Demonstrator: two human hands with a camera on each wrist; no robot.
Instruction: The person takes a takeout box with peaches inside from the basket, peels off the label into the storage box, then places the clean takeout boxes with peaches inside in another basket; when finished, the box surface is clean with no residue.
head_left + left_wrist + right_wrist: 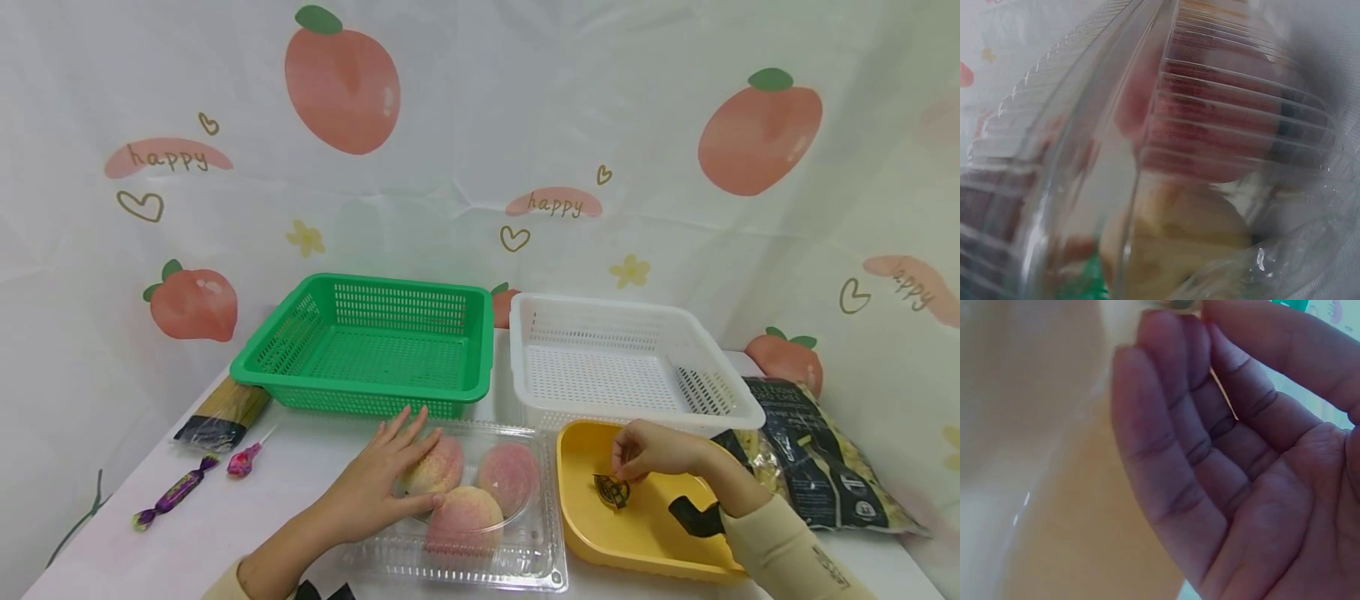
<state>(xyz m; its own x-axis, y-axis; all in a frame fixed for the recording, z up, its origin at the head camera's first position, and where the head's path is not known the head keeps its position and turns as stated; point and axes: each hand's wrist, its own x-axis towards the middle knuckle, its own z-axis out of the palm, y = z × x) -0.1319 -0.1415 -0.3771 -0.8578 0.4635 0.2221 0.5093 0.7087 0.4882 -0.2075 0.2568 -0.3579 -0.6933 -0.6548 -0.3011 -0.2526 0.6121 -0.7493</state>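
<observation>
My left hand [363, 487] lies with fingers spread on a clear plastic clamshell box [553, 554]. Inside are three pink-and-yellow peaches [467, 527]; the left wrist view shows a peach [1216, 119] close up through the ribbed plastic. Over a yellow tray [652, 550], my right hand [663, 458] pinches a small black-and-gold wrapped piece [613, 493], perhaps a candy, between thumb and fingertips. In the right wrist view the curled fingers of the right hand [1241, 469] show, and only a sliver of that piece appears at the top edge.
Behind stand a green basket [390, 392] and a white basket [630, 310]. At left lie a pack of dry noodles [225, 412], a lollipop [243, 460] and a purple wrapped candy [178, 492]. A black pasta bag [813, 454] lies at right, against the curtain [450, 100].
</observation>
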